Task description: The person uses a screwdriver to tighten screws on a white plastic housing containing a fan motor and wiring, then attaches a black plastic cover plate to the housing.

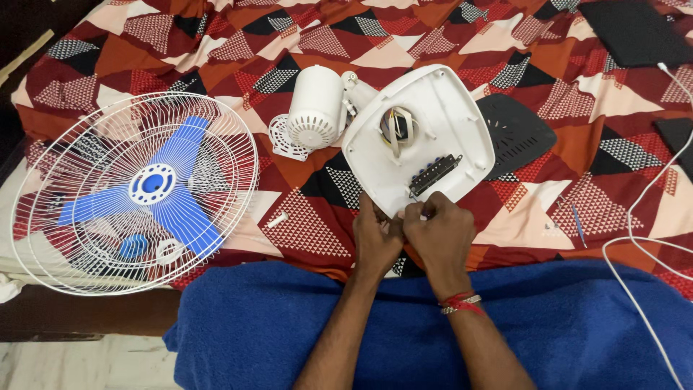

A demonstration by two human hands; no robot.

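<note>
Both hands sit together at the lower centre of the frame: left hand [377,238] and right hand [438,235], fingers pinched on the near edge of the white fan base [419,137], which lies underside up mid-frame. White motor housing [315,108] is just upper left of it, fan grille with blue blades [137,191] far left.

my head camera is looking steeply down, close over my lap, facing the patterned bedspread [303,217] ahead.

One fan guard [137,191] (three blue blades), one motor [315,107], two hands [411,238].
</note>
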